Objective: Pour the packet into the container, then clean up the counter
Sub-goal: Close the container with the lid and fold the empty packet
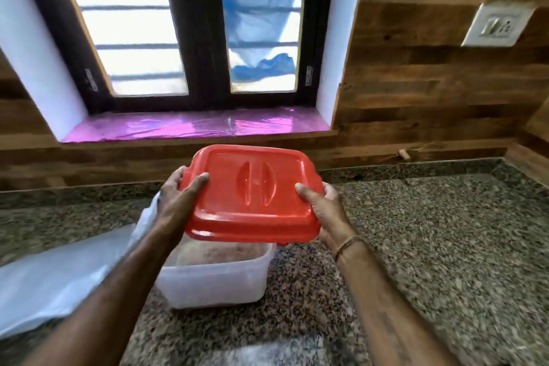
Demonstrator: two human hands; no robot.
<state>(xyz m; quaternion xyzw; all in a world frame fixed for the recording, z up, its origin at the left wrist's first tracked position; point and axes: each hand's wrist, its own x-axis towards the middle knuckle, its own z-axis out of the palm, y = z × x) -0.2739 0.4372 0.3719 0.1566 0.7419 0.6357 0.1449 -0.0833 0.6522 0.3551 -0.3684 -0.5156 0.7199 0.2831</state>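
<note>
A red rectangular lid (252, 192) hangs in the air above the counter, tilted a little toward me. My left hand (178, 196) grips its left edge and my right hand (322, 211) grips its right edge, thumbs on top. Below the lid stands a translucent white container (214, 279) holding a pinkish-brown granular filling; the lid hides its far half. A limp clear plastic packet (56, 279) lies flat on the counter to the container's left, partly under my left forearm.
The speckled granite counter (430, 246) stretches right into a corner with wood-panelled walls. A window with a pink-lined sill (193, 128) is behind. A white wall socket (499, 25) sits at upper right.
</note>
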